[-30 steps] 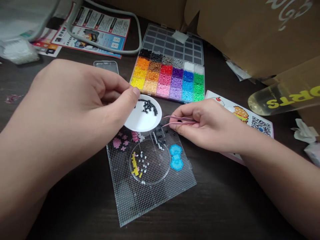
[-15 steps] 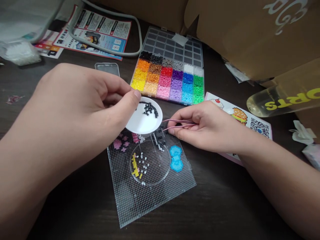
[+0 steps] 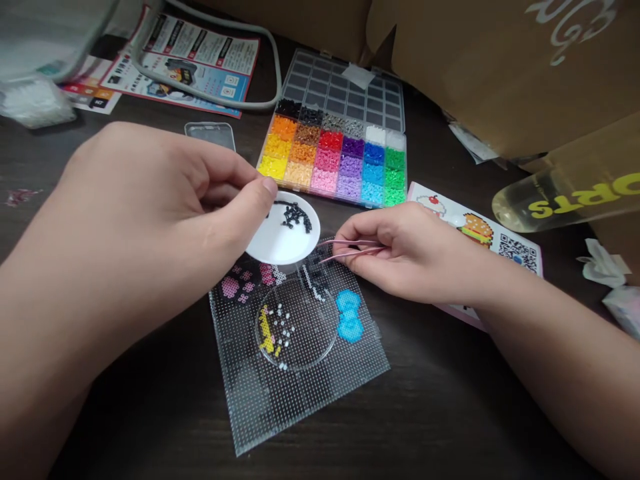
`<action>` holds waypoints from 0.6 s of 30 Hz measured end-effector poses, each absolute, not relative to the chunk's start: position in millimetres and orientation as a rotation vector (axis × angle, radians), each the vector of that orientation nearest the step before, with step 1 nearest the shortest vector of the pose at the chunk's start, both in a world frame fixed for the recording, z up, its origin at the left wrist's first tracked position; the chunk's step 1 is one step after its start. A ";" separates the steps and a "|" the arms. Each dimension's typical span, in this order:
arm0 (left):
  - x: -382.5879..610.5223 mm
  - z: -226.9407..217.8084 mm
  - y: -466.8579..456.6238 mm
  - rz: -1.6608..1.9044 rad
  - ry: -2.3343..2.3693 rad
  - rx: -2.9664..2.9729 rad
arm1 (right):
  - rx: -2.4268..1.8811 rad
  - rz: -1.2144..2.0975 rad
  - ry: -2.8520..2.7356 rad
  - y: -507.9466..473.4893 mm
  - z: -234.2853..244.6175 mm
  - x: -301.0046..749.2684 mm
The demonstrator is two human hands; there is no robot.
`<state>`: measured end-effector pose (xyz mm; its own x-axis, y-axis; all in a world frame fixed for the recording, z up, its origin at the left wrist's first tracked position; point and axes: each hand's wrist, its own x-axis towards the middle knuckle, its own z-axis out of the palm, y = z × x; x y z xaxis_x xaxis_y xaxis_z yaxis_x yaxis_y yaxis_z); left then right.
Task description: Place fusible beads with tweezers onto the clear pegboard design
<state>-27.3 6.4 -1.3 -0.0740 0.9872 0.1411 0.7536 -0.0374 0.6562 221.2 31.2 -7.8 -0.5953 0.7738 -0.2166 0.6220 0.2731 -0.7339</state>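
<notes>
Pinched between the thumb and fingers of my left hand [image 3: 200, 193] is a small white dish [image 3: 280, 243], held above the pegboard with black beads [image 3: 297, 217] on it. My right hand [image 3: 395, 250] grips pink tweezers [image 3: 350, 251], whose tips point left by the dish's right edge; whether they hold a bead is too small to tell. Beneath lies a clear pegboard [image 3: 295, 407] with a pink paw pattern [image 3: 231, 288], a blue bow shape [image 3: 349, 315] and black-and-white beads [image 3: 314, 283]. A clear round dish [image 3: 310, 363] on the board contains loose yellow and white beads.
Behind the hands stands an open bead box [image 3: 327, 160] sorted by colour. A pattern card [image 3: 520, 243] lies right, near a clear bottle [image 3: 550, 203] and cardboard [image 3: 475, 80]. Printed leaflets [image 3: 205, 60], a grey frame [image 3: 277, 67] and a plastic bag [image 3: 37, 103] are at the back left.
The whole view has shifted slightly, with things sitting a little further left. Both hands keep their hold on the dish and the tweezers, with little other visible movement.
</notes>
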 end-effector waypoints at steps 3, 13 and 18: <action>-20.2 1.3 1.1 0.849 1.981 1.894 | -1.333 1.257 -2.295 31.2 -6.1 220.3; -19.0 2.7 0.1 0.851 1.929 1.967 | -1.307 1.214 -2.339 32.7 -3.5 219.4; -32.3 -2.4 9.4 0.809 1.876 1.936 | -1.237 1.164 -2.409 32.8 -2.6 219.7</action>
<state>-32.3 9.4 -2.4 -0.0256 0.9849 0.1713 0.8003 -0.0824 0.5939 219.7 32.8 -2.6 -0.6325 0.7555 -0.1706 0.6031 0.3422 -0.7205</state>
